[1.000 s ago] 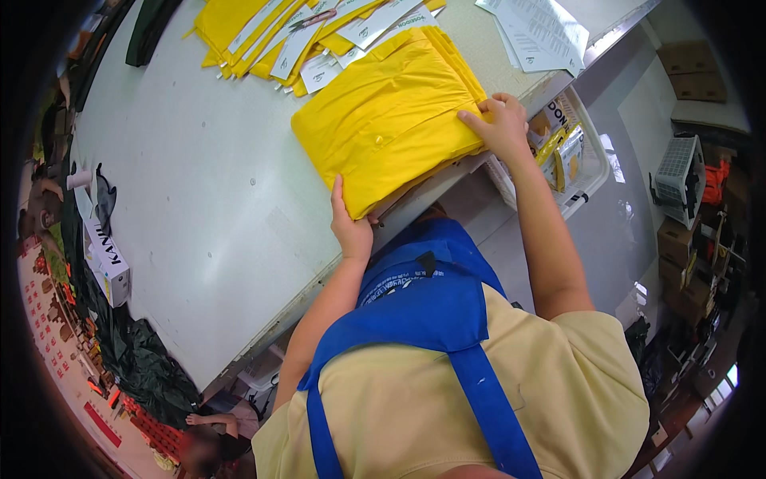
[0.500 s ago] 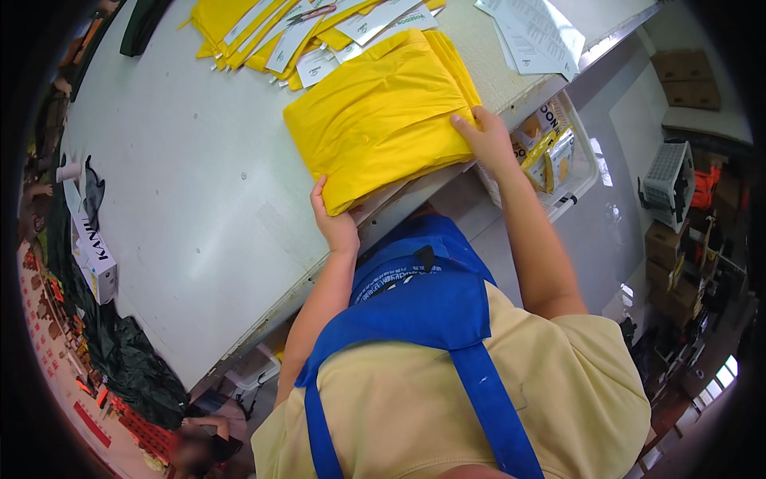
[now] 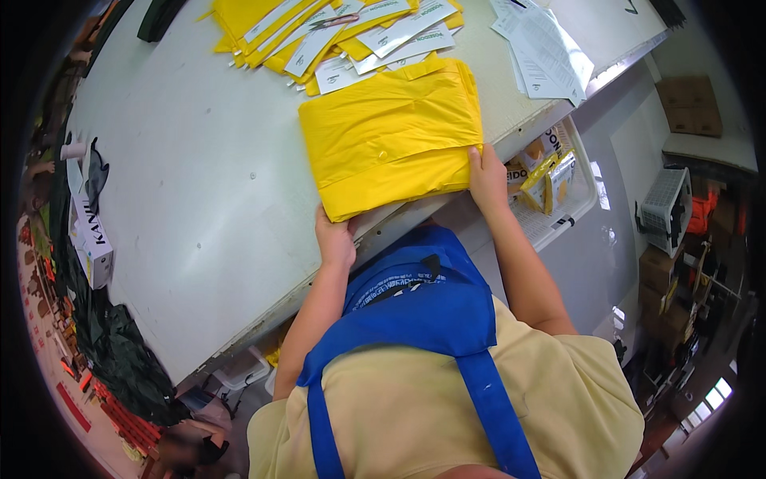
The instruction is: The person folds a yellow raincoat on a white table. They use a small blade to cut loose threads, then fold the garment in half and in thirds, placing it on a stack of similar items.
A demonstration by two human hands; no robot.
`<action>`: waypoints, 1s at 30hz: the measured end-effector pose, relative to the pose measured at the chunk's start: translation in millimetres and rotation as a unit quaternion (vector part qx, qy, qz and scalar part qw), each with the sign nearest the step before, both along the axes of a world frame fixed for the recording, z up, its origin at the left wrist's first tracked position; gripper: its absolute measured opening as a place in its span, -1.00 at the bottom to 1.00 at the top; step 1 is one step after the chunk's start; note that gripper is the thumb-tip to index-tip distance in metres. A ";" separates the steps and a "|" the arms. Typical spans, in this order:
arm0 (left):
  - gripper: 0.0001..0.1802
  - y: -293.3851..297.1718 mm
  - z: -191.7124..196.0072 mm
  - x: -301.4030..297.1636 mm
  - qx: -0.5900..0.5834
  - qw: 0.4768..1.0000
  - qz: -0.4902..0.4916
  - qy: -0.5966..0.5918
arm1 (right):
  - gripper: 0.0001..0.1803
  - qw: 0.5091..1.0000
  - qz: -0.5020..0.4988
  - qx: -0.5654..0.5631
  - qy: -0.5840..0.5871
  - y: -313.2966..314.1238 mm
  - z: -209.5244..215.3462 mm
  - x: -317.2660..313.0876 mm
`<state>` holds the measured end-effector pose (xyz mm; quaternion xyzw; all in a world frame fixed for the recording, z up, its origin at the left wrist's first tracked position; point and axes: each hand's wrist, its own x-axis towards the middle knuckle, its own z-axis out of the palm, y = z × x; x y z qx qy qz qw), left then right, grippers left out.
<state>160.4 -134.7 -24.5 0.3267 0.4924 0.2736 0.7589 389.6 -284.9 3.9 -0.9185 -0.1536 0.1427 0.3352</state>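
A folded yellow garment, smooth like rainwear and with a small snap button, lies at the table's near edge. My left hand grips its lower left corner, with the fingers hidden beneath the fabric. At the lower right corner my right hand pinches the bundle, thumb on top. Just beyond it, a row of flat yellow pouches with white cards is spread out, and a pair of small thread scissors rests on them.
Printed paper sheets lie at the far right of the white table. A white basket with packaged goods stands below the right edge. Along the left side are a white box, a thread spool and dark green fabric.
The yellow garment now lies flatter and straighter, its snap button showing. Both hands still hold its near corners, and the right hand has shifted lower along its side. The whole view has shifted slightly.
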 end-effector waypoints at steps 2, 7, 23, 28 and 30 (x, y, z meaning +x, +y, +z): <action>-0.65 4.2 -9.8 -1.3 -0.019 0.999 -0.031 0.019 | -0.68 1.000 -0.010 0.019 0.005 1.1 1.9 -3.8; -0.61 7.3 -3.5 -1.9 -0.025 0.998 -0.047 -0.029 | -0.71 0.999 -0.026 0.035 0.014 1.7 -7.2 1.7; -0.28 -8.6 21.8 -5.9 -0.138 0.985 -0.053 -0.095 | -0.76 0.865 0.317 -0.110 0.373 23.6 85.1 -21.5; -0.42 -6.7 32.2 -6.6 -0.190 0.975 -0.037 -0.105 | -0.37 0.942 0.332 0.036 0.032 99.9 45.1 80.1; -0.42 -9.0 27.2 -6.2 -0.219 0.964 -0.016 -0.148 | -0.20 0.906 0.326 -0.121 0.240 118.4 31.9 81.4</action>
